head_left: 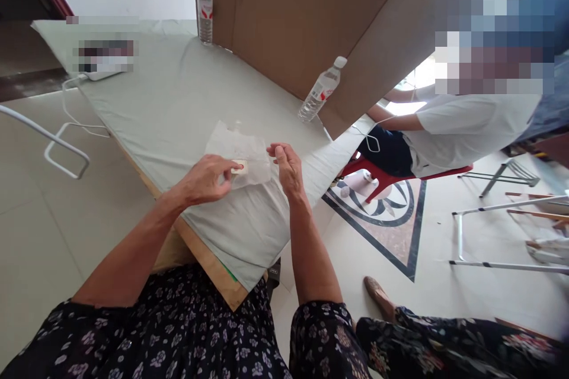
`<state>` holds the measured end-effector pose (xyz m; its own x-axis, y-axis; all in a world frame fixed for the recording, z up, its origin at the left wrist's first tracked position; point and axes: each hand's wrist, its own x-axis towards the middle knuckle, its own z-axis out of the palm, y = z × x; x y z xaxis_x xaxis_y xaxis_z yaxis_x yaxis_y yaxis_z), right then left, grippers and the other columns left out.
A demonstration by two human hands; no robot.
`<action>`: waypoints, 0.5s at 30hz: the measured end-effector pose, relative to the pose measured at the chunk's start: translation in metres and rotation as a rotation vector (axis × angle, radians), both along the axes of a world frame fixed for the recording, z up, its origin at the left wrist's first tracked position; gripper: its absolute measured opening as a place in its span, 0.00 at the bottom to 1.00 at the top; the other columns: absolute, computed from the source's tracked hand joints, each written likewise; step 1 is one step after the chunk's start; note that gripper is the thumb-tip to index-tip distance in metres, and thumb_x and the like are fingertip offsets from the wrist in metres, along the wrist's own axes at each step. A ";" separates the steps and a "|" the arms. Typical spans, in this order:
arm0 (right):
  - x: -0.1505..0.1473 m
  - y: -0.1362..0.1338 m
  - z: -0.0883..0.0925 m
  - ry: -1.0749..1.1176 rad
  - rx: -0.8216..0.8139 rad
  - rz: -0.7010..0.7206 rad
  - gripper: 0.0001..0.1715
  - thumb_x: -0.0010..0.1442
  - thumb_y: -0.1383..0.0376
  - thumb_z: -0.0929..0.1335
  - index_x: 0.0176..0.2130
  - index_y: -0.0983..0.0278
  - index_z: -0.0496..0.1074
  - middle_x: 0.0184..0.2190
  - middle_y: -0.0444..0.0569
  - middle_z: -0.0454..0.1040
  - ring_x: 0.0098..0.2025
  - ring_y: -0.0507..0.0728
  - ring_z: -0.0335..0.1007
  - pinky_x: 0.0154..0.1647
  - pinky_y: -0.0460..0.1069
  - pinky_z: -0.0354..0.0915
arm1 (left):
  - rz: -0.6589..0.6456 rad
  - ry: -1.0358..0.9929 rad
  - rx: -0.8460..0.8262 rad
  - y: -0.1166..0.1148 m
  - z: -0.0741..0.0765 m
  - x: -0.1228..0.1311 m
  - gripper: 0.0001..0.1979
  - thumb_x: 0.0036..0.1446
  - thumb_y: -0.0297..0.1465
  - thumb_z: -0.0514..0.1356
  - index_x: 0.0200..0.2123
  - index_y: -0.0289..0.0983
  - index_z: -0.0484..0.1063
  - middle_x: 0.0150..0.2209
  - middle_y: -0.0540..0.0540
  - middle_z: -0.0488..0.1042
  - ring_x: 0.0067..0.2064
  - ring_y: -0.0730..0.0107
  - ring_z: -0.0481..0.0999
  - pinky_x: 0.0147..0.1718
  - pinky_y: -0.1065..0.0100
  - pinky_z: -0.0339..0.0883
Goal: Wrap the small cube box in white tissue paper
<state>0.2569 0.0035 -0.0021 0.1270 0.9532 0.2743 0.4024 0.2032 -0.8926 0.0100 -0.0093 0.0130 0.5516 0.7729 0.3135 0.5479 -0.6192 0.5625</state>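
On the pale cloth lies a crinkled, translucent white sheet or bag [255,154]; I cannot tell which. My left hand [207,180] is closed, its thumb and forefinger pinching a small flat white piece with a red mark [240,167] over the sheet. My right hand [288,170] is beside the sheet's right edge, fingers a little bent and pointing left, with nothing visible in it. Whether its fingertips touch the sheet is unclear.
The cloth-covered table [151,100] has a bare wooden edge [208,272] at the near corner. Two water bottles, one upright [205,12] and one tilted in view [320,90], stand by a cardboard partition [288,18]. Beyond it, a person in white [466,130] sits on a red stool [377,180].
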 end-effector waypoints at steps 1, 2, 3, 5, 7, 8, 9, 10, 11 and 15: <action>0.000 -0.001 0.004 -0.003 -0.024 0.042 0.26 0.69 0.46 0.59 0.48 0.61 0.74 0.46 0.53 0.82 0.48 0.57 0.78 0.50 0.53 0.71 | -0.046 0.004 -0.036 -0.009 0.002 -0.003 0.21 0.51 0.30 0.57 0.48 0.40 0.80 0.34 0.47 0.82 0.41 0.59 0.81 0.52 0.58 0.70; 0.000 -0.002 0.006 -0.012 -0.050 0.087 0.26 0.69 0.46 0.59 0.48 0.61 0.74 0.46 0.53 0.82 0.48 0.57 0.78 0.49 0.53 0.71 | -0.064 0.020 -0.088 -0.017 0.004 -0.005 0.20 0.52 0.32 0.58 0.48 0.42 0.80 0.33 0.48 0.82 0.38 0.60 0.80 0.49 0.60 0.71; 0.000 -0.003 0.007 -0.027 -0.079 0.136 0.26 0.69 0.46 0.59 0.47 0.61 0.75 0.45 0.52 0.82 0.46 0.56 0.78 0.47 0.52 0.71 | -0.077 0.030 -0.143 -0.024 0.005 -0.008 0.19 0.53 0.34 0.59 0.47 0.42 0.80 0.32 0.49 0.82 0.35 0.62 0.80 0.44 0.62 0.72; -0.002 -0.007 0.006 -0.072 -0.136 0.229 0.24 0.69 0.49 0.61 0.46 0.61 0.76 0.42 0.50 0.83 0.41 0.55 0.78 0.43 0.51 0.71 | -0.095 0.034 -0.254 -0.032 0.005 -0.012 0.17 0.56 0.36 0.59 0.46 0.43 0.80 0.30 0.50 0.81 0.31 0.65 0.78 0.37 0.66 0.70; -0.003 -0.013 0.001 -0.151 -0.172 0.272 0.20 0.67 0.53 0.63 0.44 0.62 0.76 0.39 0.48 0.82 0.36 0.53 0.76 0.41 0.50 0.70 | -0.059 0.008 -0.290 -0.031 0.002 -0.013 0.16 0.60 0.37 0.56 0.45 0.42 0.80 0.29 0.50 0.80 0.30 0.66 0.77 0.33 0.67 0.68; -0.004 -0.016 -0.001 -0.194 -0.172 0.264 0.18 0.66 0.55 0.64 0.44 0.62 0.77 0.39 0.48 0.82 0.35 0.53 0.75 0.40 0.50 0.70 | -0.008 -0.007 -0.272 -0.028 -0.001 -0.012 0.16 0.61 0.37 0.55 0.45 0.41 0.80 0.30 0.49 0.80 0.31 0.66 0.76 0.33 0.67 0.68; -0.006 -0.018 -0.004 -0.234 -0.158 0.242 0.17 0.65 0.56 0.66 0.44 0.63 0.77 0.40 0.49 0.82 0.36 0.54 0.75 0.41 0.50 0.70 | 0.058 -0.018 -0.237 -0.024 -0.005 -0.010 0.16 0.61 0.37 0.55 0.45 0.40 0.79 0.32 0.48 0.80 0.32 0.65 0.77 0.34 0.66 0.68; -0.008 -0.019 -0.006 -0.270 -0.133 0.219 0.17 0.63 0.57 0.67 0.46 0.63 0.77 0.43 0.51 0.82 0.38 0.55 0.76 0.42 0.51 0.71 | 0.127 -0.020 -0.193 -0.020 -0.009 -0.008 0.17 0.61 0.36 0.55 0.48 0.40 0.78 0.36 0.46 0.80 0.35 0.63 0.78 0.36 0.65 0.70; -0.010 -0.020 -0.008 -0.301 -0.101 0.202 0.19 0.61 0.57 0.69 0.49 0.63 0.77 0.48 0.53 0.82 0.43 0.57 0.77 0.44 0.52 0.72 | 0.185 -0.012 -0.155 -0.016 -0.014 -0.006 0.18 0.59 0.35 0.57 0.51 0.39 0.77 0.40 0.44 0.80 0.39 0.61 0.78 0.40 0.63 0.71; -0.025 -0.012 -0.015 -0.462 -0.026 0.271 0.36 0.55 0.62 0.75 0.62 0.61 0.71 0.64 0.57 0.73 0.64 0.64 0.70 0.64 0.60 0.66 | 0.184 0.094 -0.094 -0.008 -0.035 0.003 0.38 0.51 0.36 0.66 0.66 0.36 0.64 0.60 0.33 0.73 0.61 0.43 0.73 0.59 0.49 0.68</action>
<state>0.2318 -0.0089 -0.0169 -0.2533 0.9423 0.2187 0.6908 0.3344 -0.6410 0.0131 -0.0174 -0.0221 0.4221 0.8865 0.1895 0.6996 -0.4514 0.5538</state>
